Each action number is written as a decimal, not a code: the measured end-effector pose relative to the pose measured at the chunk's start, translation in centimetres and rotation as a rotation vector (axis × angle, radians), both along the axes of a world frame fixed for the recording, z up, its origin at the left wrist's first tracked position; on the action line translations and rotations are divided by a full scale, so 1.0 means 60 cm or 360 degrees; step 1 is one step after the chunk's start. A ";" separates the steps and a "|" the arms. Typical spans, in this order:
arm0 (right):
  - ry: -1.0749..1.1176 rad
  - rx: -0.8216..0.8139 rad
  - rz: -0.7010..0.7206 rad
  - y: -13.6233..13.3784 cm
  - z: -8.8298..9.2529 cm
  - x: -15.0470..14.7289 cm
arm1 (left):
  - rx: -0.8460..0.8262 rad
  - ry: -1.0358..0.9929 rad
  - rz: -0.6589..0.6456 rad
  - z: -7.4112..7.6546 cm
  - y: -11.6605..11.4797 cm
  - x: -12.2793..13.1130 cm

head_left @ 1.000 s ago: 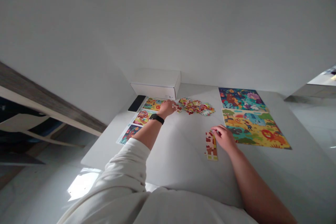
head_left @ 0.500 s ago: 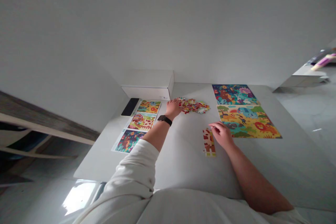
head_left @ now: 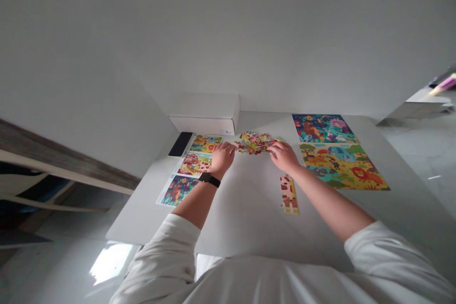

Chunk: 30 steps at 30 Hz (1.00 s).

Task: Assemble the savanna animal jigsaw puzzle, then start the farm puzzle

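Note:
A heap of loose jigsaw puzzle pieces [head_left: 255, 142] lies at the back middle of the table. At its left edge is my left hand [head_left: 222, 157], fingers bent together toward the heap; what lies between the fingertips is too small to make out. My right hand [head_left: 284, 156] reaches the heap from the right, with its bent fingertips closed at a puzzle piece [head_left: 270, 147] on the near edge. Closer to me, below the right hand, a narrow strip of joined puzzle pieces [head_left: 289, 195] shows brown-and-white cow patches.
Two assembled puzzles, a dark blue one [head_left: 322, 128] and a yellow animal one [head_left: 344, 167], lie at the right. On the left are a sheet with three pictures [head_left: 194, 164] and a black phone [head_left: 180, 144]. A white box [head_left: 203, 123] stands behind, against the wall.
My right hand has moved from beside the strip up to the heap. My left hand has drawn back slightly left and toward me, off the heap. The view has shifted slightly.

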State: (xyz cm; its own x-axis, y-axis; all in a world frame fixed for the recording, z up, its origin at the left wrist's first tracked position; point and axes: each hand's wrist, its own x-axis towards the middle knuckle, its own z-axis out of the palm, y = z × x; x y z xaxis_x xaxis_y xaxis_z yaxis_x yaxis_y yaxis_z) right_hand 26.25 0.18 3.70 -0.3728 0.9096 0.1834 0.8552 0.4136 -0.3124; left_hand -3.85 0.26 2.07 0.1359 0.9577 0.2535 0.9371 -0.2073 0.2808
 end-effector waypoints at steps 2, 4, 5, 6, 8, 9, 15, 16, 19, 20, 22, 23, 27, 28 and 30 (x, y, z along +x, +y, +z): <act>-0.0108 0.0036 0.0068 0.015 -0.002 -0.024 | -0.0046 0.0096 -0.0096 -0.010 -0.016 -0.008; -0.0196 0.0043 0.0035 0.023 -0.007 -0.038 | -0.0071 0.0153 -0.0203 -0.017 -0.029 -0.014; -0.0236 0.0031 -0.0016 0.026 -0.011 -0.039 | -0.0062 0.0162 -0.0244 -0.019 -0.034 -0.016; -0.0273 0.0011 -0.0077 0.028 -0.015 -0.036 | -0.0039 0.0160 -0.0271 -0.021 -0.038 -0.017; -0.0332 -0.0028 -0.0175 0.032 -0.024 -0.023 | 0.0019 0.0131 -0.0312 -0.023 -0.041 -0.014; -0.0350 -0.0036 -0.0200 0.033 -0.029 -0.014 | 0.0039 0.0110 -0.0338 -0.024 -0.040 -0.009; -0.0367 -0.0001 -0.0298 0.043 -0.051 0.029 | 0.0051 0.0092 -0.0563 -0.042 -0.015 0.065; -0.0364 0.0007 -0.0334 0.044 -0.054 0.033 | 0.0042 0.0101 -0.0567 -0.045 -0.011 0.079; -0.0331 0.0037 -0.0425 0.043 -0.061 0.041 | 0.0024 0.0135 -0.0510 -0.049 -0.007 0.108; -0.0316 0.0048 -0.0449 0.042 -0.064 0.044 | 0.0023 0.0147 -0.0495 -0.049 -0.007 0.112; -0.0280 0.0072 -0.0487 0.039 -0.068 0.050 | 0.0026 0.0169 -0.0492 -0.050 -0.011 0.113; -0.0259 0.0084 -0.0500 0.036 -0.071 0.053 | 0.0033 0.0176 -0.0497 -0.051 -0.014 0.111; -0.0169 0.0127 -0.0492 0.023 -0.080 0.064 | 0.0067 0.0187 -0.0493 -0.056 -0.025 0.097; -0.0150 0.0138 -0.0462 0.019 -0.082 0.066 | 0.0073 0.0186 -0.0476 -0.058 -0.027 0.095; -0.0113 0.0156 -0.0364 0.013 -0.086 0.072 | 0.0087 0.0182 -0.0443 -0.060 -0.029 0.094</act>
State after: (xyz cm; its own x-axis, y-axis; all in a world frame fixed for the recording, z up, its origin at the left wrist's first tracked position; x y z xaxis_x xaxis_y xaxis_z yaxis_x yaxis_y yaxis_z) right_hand 30.58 0.94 -1.45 -0.1747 0.9508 0.2557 0.9484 0.2323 -0.2160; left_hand 1.81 -1.50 -1.56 0.4221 0.8649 0.2714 0.8670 -0.4727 0.1579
